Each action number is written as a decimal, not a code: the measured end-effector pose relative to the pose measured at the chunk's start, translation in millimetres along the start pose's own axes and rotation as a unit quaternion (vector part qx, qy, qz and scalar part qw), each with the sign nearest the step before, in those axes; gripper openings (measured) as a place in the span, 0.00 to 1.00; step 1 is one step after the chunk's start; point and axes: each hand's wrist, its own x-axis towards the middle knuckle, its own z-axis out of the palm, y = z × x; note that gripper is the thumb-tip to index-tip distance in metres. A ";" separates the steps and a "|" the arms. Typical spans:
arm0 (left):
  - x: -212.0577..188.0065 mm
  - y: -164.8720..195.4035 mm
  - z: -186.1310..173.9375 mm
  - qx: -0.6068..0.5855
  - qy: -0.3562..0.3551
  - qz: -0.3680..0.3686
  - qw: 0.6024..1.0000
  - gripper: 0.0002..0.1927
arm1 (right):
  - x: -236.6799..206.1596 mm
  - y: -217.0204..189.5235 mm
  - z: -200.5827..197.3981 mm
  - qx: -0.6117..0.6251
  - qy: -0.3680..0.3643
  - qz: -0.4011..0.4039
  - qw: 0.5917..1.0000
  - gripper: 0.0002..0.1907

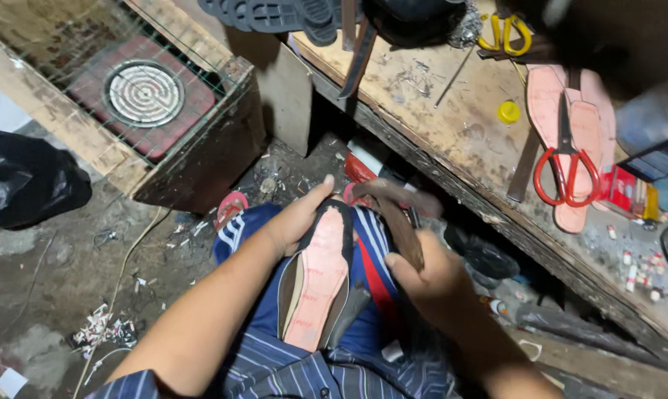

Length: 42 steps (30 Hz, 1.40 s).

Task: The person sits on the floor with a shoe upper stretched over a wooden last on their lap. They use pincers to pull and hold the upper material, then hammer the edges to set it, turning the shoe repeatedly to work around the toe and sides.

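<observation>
The left hand (293, 222) holds the top end of a pink shoe sole (319, 281) that lies on the person's lap, fingers curled around it. The right hand (423, 277) grips a brown wooden tool (400, 218) tight, just above the sole. Red scissors (567, 159) lie on the counter (437, 111), near its front edge.

A pink-insoled shoe sole (318, 284) with dark rim lies sole-up on the lap, beside a wooden-handled hammer (399, 216).
</observation>
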 end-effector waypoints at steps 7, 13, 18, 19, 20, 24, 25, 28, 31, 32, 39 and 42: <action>-55.0 -25.7 0.3 0.157 0.070 0.162 0.972 0.13 | -54.6 2.9 66.3 0.251 -0.009 0.027 0.968 0.17; -127.7 2.7 25.0 0.335 0.054 0.325 0.883 0.16 | -89.9 70.2 55.8 0.158 0.079 -0.023 0.984 0.14; -175.3 12.1 28.0 0.419 0.090 0.391 0.815 0.17 | -97.3 116.7 54.0 0.179 -0.092 0.108 0.974 0.21; -178.9 11.0 26.1 0.416 0.102 0.385 0.817 0.18 | -97.8 118.3 51.8 0.136 -0.122 0.098 0.978 0.21; -180.7 8.7 24.2 0.413 0.115 0.380 0.820 0.19 | -96.3 117.0 50.8 0.090 -0.147 0.073 0.982 0.22; -186.0 1.1 14.0 0.387 0.132 0.390 0.825 0.21 | -99.5 95.8 33.6 -0.079 -0.043 -0.095 0.991 0.25; -185.0 0.5 12.4 0.411 0.142 0.400 0.806 0.24 | -100.9 84.8 33.0 -0.139 0.027 -0.063 0.988 0.19; -177.7 -3.4 11.5 0.492 0.184 0.383 0.760 0.32 | -98.7 54.7 43.4 -0.051 -0.085 0.158 0.982 0.23; -164.8 -8.1 12.3 0.583 0.203 0.370 0.694 0.37 | -107.6 49.3 46.7 -0.021 -0.177 0.109 0.978 0.27; -157.6 -10.1 13.0 0.605 0.171 0.424 0.652 0.35 | -112.6 53.1 45.7 -0.007 -0.195 0.124 0.973 0.28; -102.1 1.5 16.3 0.679 0.064 0.136 0.719 0.32 | -140.5 83.2 5.5 0.058 -0.157 0.259 0.951 0.26; -81.0 1.1 27.0 0.757 0.029 0.119 0.642 0.30 | -126.3 73.3 -30.6 0.115 0.049 0.111 0.986 0.21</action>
